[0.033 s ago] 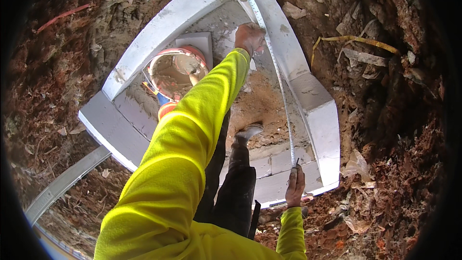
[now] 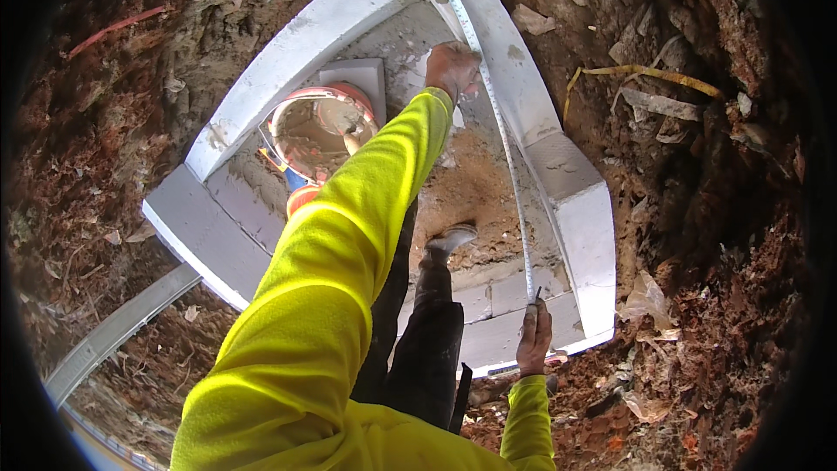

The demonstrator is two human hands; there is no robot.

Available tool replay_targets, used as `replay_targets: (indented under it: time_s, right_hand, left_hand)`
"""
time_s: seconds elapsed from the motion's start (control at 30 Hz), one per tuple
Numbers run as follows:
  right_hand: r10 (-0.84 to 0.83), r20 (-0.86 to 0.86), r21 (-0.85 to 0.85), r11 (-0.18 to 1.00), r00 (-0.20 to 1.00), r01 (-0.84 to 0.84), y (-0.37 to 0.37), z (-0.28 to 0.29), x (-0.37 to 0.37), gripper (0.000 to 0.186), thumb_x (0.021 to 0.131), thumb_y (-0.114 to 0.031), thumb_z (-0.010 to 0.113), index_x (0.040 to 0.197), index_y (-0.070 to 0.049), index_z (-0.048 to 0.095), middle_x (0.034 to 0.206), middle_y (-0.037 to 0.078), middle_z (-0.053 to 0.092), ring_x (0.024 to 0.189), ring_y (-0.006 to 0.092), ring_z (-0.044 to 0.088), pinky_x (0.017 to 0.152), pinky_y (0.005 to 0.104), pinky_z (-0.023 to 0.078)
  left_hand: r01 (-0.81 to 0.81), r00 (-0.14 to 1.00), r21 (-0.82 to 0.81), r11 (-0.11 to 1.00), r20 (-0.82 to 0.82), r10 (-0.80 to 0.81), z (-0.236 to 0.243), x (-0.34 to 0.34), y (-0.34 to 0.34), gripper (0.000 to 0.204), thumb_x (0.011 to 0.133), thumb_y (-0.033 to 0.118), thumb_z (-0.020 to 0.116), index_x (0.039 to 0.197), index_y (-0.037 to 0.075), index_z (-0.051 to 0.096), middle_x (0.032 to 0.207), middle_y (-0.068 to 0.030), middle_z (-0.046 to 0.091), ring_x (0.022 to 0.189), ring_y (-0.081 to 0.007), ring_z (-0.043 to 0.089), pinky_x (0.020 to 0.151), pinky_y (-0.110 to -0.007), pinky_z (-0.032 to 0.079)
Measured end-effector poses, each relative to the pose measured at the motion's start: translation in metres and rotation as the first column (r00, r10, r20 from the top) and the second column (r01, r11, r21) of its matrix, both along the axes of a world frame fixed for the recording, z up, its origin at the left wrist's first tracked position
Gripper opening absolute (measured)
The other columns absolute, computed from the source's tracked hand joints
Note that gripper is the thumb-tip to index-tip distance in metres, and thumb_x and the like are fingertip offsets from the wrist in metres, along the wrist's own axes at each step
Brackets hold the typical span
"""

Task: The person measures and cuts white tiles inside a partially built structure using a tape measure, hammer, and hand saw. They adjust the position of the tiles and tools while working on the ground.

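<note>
Measuring tape (image 2: 501, 122) runs alongside white wall (image 2: 514, 78); right hand (image 2: 534, 340) clamps its near end, presumably for tension; left hand (image 2: 453, 69) curls beside it, finger closure unclear.

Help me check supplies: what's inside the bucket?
The bucket holds grey-brown paste and a pale handle-like piece; the paste hides its bottom, the yellow sleeve part of one side.

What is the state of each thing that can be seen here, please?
Measuring tape: pulled out.
Left hand: curled at the tape; grip unclear.
Right hand: closed on the tape's lower end.
Bucket: open, with grey mix inside.
White block wall: standing, smeared in places.
Yellow strip: bent.
</note>
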State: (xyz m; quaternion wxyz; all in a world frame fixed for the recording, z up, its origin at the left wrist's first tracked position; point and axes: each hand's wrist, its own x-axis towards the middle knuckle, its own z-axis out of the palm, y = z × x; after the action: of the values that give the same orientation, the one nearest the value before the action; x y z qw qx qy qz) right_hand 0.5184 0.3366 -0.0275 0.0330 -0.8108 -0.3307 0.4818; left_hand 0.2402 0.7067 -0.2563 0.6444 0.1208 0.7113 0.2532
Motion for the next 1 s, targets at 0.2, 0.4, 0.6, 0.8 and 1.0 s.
replay_targets:
  time_s: [0.2, 0.4, 0.6, 0.8, 1.0]
  right_hand:
    - [0.029, -0.043, 0.023, 0.999, 0.999, -0.028, 0.000, 0.006, -0.005, 0.035, 0.103, -0.022, 0.047, 0.127, 0.002, 0.056, 0.089, 0.010, 0.050, 0.067, 0.0159, 0.050, 0.060, 0.0320, 0.044]
    - [-0.002, -0.091, 0.030, 1.000, 0.996, 0.005, -0.006, 0.006, -0.003, 0.035, 0.102, -0.021, 0.048, 0.128, 0.002, 0.056, 0.090, 0.008, 0.049, 0.067, 0.0138, 0.050, 0.058, 0.0294, 0.044]
    - [-0.060, -0.153, 0.027, 0.998, 0.986, 0.065, -0.012, 0.002, 0.001, 0.034, 0.101, -0.017, 0.051, 0.128, 0.002, 0.056, 0.090, 0.006, 0.049, 0.065, 0.0113, 0.048, 0.057, 0.0274, 0.043]
    - [-0.078, -0.192, 0.058, 0.994, 0.978, 0.091, -0.022, 0.000, -0.001, 0.034, 0.100, -0.016, 0.051, 0.129, 0.002, 0.055, 0.089, 0.004, 0.049, 0.065, 0.0087, 0.047, 0.056, 0.0255, 0.041]
    - [-0.155, -0.249, 0.035, 0.985, 0.956, 0.168, -0.034, 0.004, -0.015, 0.035, 0.100, -0.017, 0.052, 0.129, 0.002, 0.055, 0.089, 0.002, 0.048, 0.066, 0.0074, 0.047, 0.056, 0.0243, 0.041]
  left_hand:
    - [0.004, 1.000, 0.040, 0.999, -0.025, -0.003, 0.003, -0.002, -0.004, 0.012, 0.087, 0.013, 0.066, 0.087, 0.001, 0.069, 0.071, -0.0066, 0.065, 0.060, -0.0168, 0.064, 0.053, -0.030, 0.058]
    - [-0.051, 0.999, 0.043, 0.998, 0.000, 0.051, 0.022, 0.001, -0.017, 0.017, 0.089, 0.016, 0.062, 0.092, 0.001, 0.070, 0.079, -0.0085, 0.068, 0.065, -0.0177, 0.067, 0.057, -0.030, 0.059]
    - [-0.148, 0.974, 0.032, 0.989, 0.176, 0.140, 0.035, 0.011, -0.046, 0.016, 0.093, 0.015, 0.058, 0.094, 0.005, 0.070, 0.083, -0.0063, 0.070, 0.071, -0.0148, 0.067, 0.065, -0.032, 0.059]
    - [-0.205, 0.942, -0.012, 0.979, 0.268, 0.201, 0.063, 0.026, -0.074, 0.017, 0.098, 0.015, 0.052, 0.097, 0.009, 0.068, 0.087, -0.0038, 0.071, 0.075, -0.0128, 0.067, 0.068, -0.031, 0.057]
    - [-0.237, 0.917, -0.017, 0.971, 0.326, 0.230, 0.080, 0.048, -0.133, 0.015, 0.098, 0.014, 0.056, 0.094, 0.004, 0.066, 0.080, -0.0037, 0.068, 0.067, -0.0109, 0.063, 0.061, -0.027, 0.054]
